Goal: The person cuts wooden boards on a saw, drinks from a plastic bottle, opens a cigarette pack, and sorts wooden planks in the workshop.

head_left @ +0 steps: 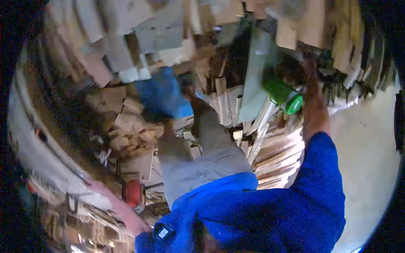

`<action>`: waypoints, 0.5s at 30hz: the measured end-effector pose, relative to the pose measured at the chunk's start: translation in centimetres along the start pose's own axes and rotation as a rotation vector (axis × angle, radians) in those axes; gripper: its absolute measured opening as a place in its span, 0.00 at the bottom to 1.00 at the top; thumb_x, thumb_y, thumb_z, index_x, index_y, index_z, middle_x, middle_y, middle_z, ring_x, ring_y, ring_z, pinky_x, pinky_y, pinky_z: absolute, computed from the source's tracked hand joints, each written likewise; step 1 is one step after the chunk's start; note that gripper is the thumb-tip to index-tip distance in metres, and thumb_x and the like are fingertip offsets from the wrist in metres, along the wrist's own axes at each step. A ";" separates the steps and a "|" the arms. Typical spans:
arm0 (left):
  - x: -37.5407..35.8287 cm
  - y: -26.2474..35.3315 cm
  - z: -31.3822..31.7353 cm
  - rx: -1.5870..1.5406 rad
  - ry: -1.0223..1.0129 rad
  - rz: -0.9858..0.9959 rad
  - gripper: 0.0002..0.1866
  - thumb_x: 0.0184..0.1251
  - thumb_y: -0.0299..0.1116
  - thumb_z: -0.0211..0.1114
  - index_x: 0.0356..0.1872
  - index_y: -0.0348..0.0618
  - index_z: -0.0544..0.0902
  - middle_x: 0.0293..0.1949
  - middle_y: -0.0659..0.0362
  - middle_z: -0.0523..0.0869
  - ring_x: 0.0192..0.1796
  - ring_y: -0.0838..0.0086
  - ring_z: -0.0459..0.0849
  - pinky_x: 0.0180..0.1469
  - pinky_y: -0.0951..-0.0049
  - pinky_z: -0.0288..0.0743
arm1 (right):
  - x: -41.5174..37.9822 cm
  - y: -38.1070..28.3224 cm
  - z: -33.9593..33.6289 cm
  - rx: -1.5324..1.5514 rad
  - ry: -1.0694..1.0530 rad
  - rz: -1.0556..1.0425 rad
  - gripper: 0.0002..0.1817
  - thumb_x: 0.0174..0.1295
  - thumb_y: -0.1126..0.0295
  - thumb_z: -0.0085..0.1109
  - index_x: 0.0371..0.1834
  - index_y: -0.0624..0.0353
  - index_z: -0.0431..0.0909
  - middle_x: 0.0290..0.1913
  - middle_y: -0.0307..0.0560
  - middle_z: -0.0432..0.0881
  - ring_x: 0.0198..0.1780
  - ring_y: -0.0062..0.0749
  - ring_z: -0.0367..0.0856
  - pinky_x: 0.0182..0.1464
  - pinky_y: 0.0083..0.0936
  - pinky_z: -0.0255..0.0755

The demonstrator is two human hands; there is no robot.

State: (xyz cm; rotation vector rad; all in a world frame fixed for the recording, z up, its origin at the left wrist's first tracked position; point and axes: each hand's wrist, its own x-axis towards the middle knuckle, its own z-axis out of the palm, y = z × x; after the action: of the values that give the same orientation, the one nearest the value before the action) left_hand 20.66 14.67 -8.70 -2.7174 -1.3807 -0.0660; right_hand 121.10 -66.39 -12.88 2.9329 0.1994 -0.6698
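My right hand (310, 57), at the end of a raised arm in a blue sleeve (322, 164), is dark and blurred near the stacked boards at the upper right. Its fingers cannot be made out. Beside my right forearm lies a green cylindrical container (283, 97) with a pale round end. My left arm stretches out to the left, and my left hand (96, 186) is a smear near a long pale edge. Whether either hand holds anything is not visible.
Pieces of wood or board (164, 36) crowd the top. A blue object (162, 92) lies near my feet among scraps (133, 126). A red object (133, 192) stands at the left. Stacked slats (278, 160) lie beside my legs, and a pale surface (363, 160) is at the right.
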 end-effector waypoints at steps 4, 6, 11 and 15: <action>4.5 20.8 -5.6 -0.256 0.064 -0.699 0.23 0.72 0.37 0.57 0.62 0.33 0.73 0.61 0.45 0.76 0.62 0.57 0.75 0.66 0.63 0.67 | -2.1 -1.5 2.7 0.029 0.120 -0.075 0.25 0.56 0.61 0.63 0.56 0.62 0.74 0.44 0.58 0.80 0.37 0.53 0.77 0.44 0.43 0.72; 3.9 21.9 -5.9 -0.112 0.104 -0.692 0.27 0.70 0.44 0.59 0.60 0.30 0.73 0.57 0.40 0.78 0.60 0.50 0.75 0.63 0.59 0.68 | -4.4 -2.3 3.2 0.067 0.193 -0.094 0.25 0.56 0.60 0.63 0.55 0.62 0.75 0.43 0.58 0.80 0.37 0.54 0.77 0.45 0.43 0.71; 5.7 23.3 -6.1 0.002 0.226 -0.751 0.33 0.67 0.54 0.59 0.59 0.31 0.74 0.57 0.38 0.78 0.60 0.45 0.74 0.61 0.54 0.68 | -14.4 -6.7 3.7 0.188 0.334 -0.182 0.25 0.56 0.57 0.64 0.52 0.64 0.76 0.42 0.58 0.80 0.39 0.55 0.77 0.49 0.43 0.70; 3.4 22.7 -6.3 0.020 0.231 -0.625 0.31 0.68 0.53 0.58 0.58 0.34 0.75 0.58 0.40 0.77 0.59 0.47 0.75 0.61 0.55 0.68 | -21.8 -10.4 4.2 0.267 0.324 -0.306 0.26 0.56 0.55 0.64 0.50 0.65 0.77 0.41 0.58 0.80 0.40 0.56 0.76 0.51 0.44 0.70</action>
State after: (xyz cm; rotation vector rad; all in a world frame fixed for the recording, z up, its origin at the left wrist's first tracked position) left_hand 41.08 3.45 -3.62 -2.0717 -2.0598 -0.3886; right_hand 98.25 -58.97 -8.06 3.2911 0.6480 -0.2600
